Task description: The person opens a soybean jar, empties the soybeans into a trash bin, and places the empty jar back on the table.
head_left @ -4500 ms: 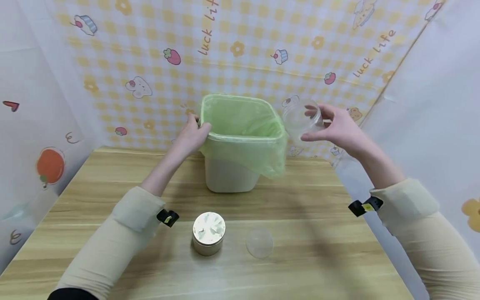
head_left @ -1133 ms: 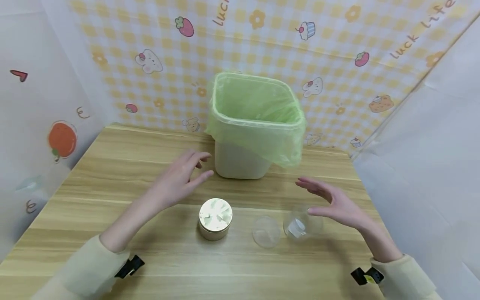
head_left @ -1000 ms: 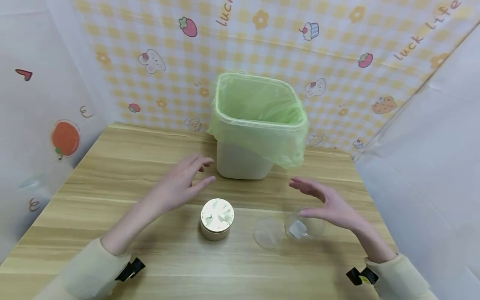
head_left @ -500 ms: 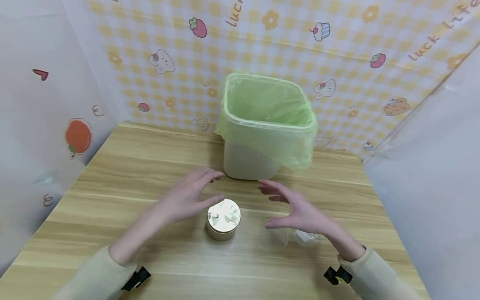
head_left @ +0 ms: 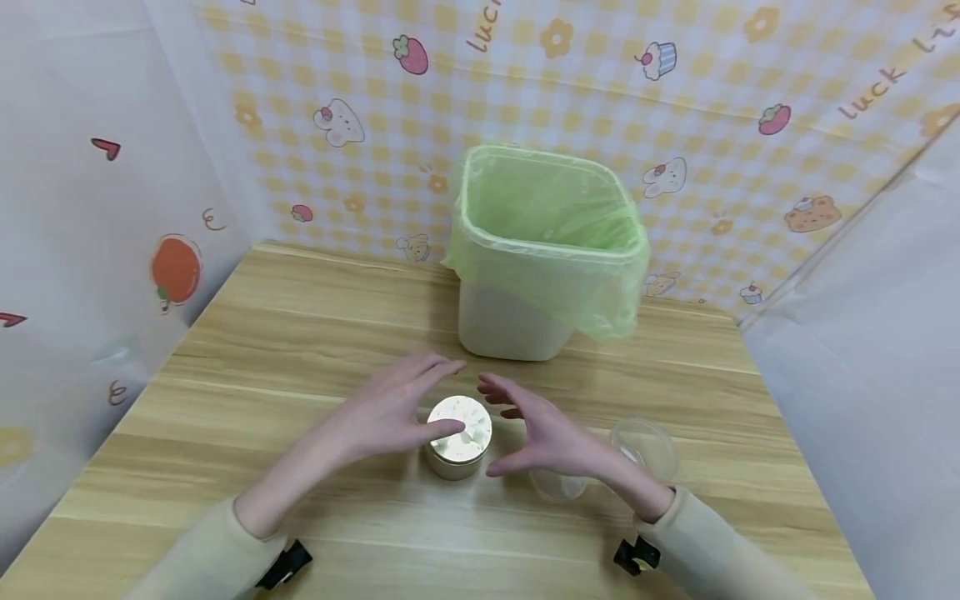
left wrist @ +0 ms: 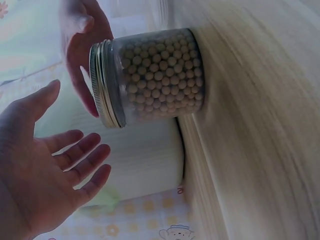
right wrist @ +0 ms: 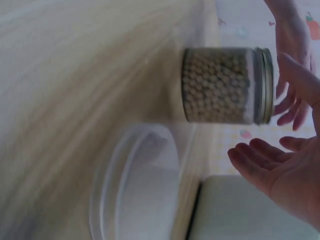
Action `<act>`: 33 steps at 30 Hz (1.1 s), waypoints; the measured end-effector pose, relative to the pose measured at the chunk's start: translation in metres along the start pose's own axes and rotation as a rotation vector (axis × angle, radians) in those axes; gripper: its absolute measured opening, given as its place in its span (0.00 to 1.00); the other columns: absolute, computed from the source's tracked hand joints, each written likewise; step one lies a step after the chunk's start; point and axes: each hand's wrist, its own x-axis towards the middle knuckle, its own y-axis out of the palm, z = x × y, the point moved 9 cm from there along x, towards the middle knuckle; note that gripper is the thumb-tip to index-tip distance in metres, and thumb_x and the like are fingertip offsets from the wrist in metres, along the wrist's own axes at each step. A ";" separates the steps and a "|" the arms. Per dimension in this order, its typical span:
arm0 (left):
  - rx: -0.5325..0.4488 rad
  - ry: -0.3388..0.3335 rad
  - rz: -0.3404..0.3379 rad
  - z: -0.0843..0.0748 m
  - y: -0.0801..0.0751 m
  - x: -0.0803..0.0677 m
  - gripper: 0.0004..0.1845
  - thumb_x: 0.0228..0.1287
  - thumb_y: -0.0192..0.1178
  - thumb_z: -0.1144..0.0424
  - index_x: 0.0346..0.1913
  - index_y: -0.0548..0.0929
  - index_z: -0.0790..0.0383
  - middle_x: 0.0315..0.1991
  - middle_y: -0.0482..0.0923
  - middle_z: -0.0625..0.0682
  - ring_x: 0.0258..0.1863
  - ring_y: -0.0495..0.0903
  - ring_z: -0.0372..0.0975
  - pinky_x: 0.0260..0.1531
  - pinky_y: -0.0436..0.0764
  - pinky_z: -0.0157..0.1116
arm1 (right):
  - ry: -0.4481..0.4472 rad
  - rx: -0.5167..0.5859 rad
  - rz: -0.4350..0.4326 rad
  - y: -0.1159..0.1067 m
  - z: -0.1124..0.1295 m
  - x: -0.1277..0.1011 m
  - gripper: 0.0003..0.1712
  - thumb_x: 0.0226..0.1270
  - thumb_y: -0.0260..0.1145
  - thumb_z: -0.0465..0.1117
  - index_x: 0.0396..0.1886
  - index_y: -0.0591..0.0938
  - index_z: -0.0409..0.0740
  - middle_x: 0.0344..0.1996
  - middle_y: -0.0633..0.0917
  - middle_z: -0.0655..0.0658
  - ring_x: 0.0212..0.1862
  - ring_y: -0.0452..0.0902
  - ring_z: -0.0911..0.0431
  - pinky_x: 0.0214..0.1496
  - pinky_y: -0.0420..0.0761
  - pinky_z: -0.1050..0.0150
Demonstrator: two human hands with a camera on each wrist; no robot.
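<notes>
A clear jar (left wrist: 162, 75) full of small beige balls stands upright on the wooden table, closed by a shiny gold metal lid (head_left: 462, 427). My left hand (head_left: 397, 410) hovers at the jar's left, its thumb overlapping the lid in the head view. On the other side my right hand (head_left: 551, 433) is held with spread, slightly bent fingers just off the jar. Both hands hold nothing. Beneath the right hand lies a clear round disc (head_left: 558, 483), partly covered by it. A clear empty container (head_left: 648, 450) stands to its right, partly behind the right forearm.
Behind the jar stands a white bin (head_left: 510, 321) lined with a pale green bag (head_left: 551, 275) that hangs over its rim. A checked yellow backdrop (head_left: 360, 167) rises at the table's back edge, with white sheets at both sides.
Earlier my left hand held the bin's rim and my right the clear container, which now stands on the table. Over the last second both hands have come in toward the jar, the right moving left.
</notes>
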 end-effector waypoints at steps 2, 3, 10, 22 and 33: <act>0.010 0.002 0.017 0.000 0.004 -0.001 0.45 0.64 0.64 0.35 0.77 0.67 0.56 0.72 0.73 0.57 0.71 0.73 0.55 0.68 0.73 0.61 | 0.018 0.014 0.007 0.006 -0.003 0.003 0.66 0.51 0.84 0.43 0.83 0.53 0.45 0.75 0.69 0.35 0.73 0.71 0.41 0.71 0.76 0.45; 0.010 0.005 0.024 -0.001 0.006 -0.002 0.46 0.64 0.64 0.35 0.78 0.66 0.57 0.73 0.72 0.57 0.72 0.72 0.55 0.69 0.72 0.61 | 0.028 0.017 0.008 0.008 -0.005 0.005 0.65 0.50 0.84 0.43 0.83 0.54 0.45 0.75 0.70 0.35 0.72 0.72 0.41 0.71 0.76 0.44; -0.029 -0.001 0.061 0.000 0.018 -0.006 0.55 0.57 0.70 0.35 0.81 0.59 0.58 0.75 0.70 0.59 0.74 0.70 0.55 0.72 0.69 0.59 | 0.090 -0.046 0.016 0.023 -0.010 0.014 0.66 0.47 0.86 0.43 0.82 0.56 0.46 0.75 0.72 0.43 0.69 0.76 0.49 0.71 0.77 0.50; -0.075 0.004 0.110 -0.002 0.035 -0.005 0.59 0.54 0.73 0.36 0.82 0.55 0.59 0.74 0.69 0.61 0.74 0.69 0.54 0.72 0.69 0.59 | 0.138 -0.065 -0.024 0.032 -0.023 0.022 0.63 0.37 0.88 0.40 0.75 0.65 0.45 0.66 0.80 0.44 0.66 0.77 0.48 0.70 0.75 0.48; -0.073 0.009 0.123 -0.001 0.040 -0.002 0.59 0.54 0.71 0.34 0.82 0.56 0.59 0.76 0.67 0.60 0.76 0.66 0.56 0.74 0.66 0.59 | 0.176 -0.033 -0.061 0.032 -0.029 0.024 0.59 0.34 0.89 0.41 0.71 0.71 0.47 0.59 0.84 0.48 0.60 0.79 0.53 0.64 0.78 0.54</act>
